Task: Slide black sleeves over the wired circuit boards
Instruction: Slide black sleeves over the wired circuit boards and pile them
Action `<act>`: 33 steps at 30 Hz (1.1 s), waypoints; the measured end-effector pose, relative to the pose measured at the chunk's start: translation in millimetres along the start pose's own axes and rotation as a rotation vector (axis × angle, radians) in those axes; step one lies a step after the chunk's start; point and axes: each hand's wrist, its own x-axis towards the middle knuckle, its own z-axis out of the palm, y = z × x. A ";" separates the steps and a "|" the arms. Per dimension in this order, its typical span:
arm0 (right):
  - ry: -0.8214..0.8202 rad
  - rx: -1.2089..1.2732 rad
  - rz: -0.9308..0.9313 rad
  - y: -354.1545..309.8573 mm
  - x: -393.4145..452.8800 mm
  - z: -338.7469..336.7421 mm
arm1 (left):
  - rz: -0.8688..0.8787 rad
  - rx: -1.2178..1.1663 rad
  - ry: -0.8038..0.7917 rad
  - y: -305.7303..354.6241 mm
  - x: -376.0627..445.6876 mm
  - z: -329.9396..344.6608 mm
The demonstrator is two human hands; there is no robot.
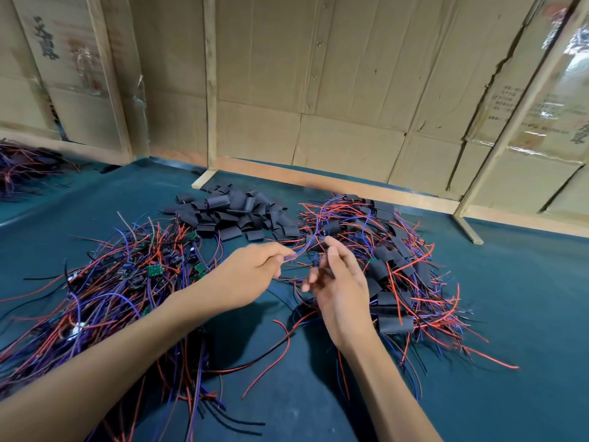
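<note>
- A dark teal bench (478,330) is seen from above, backed by flattened cardboard panels (334,74) held in pale wooden framing (209,90).
- The left hand (251,275) is held over the middle of the bench, its grip narrowed to a pinch of thumb and forefinger on a red and blue wire pair (298,252).
- That wire pair is seen to run up and right to a black sleeve (314,242), which lies at the near left edge of the right-hand heap, just beyond the fingertips of both hands.
- The right hand (338,282) is raised just beside the left, palm turned inward, fingers loosely curled; a thin dark wire appears to be caught in its grip, but blur prevents this from being settled.
- A pile of bare wired circuit boards (153,271) is spread at the left, small green boards showing among red, blue and black leads that trail toward the near edge.
- A heap of empty black sleeves (236,212) is stacked at the far centre, close to the foot of a wooden post.
- A heap of sleeved boards (389,275) is gathered at the right, black tubes lying among red and blue wires.
- Another bundle of wires (22,167) is seen at the far left edge.
</note>
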 end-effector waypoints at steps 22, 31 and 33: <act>-0.234 -0.355 -0.073 -3.1 -7.2 -3.4 | 0.069 0.273 -0.312 4.0 -25.2 -11.8; -0.226 -0.611 -0.157 0.9 -14.4 0.3 | 0.031 0.121 -0.149 7.5 -25.6 0.9; -0.202 -0.583 -0.141 0.8 -14.7 2.3 | 0.029 0.066 -0.118 7.6 -24.9 1.9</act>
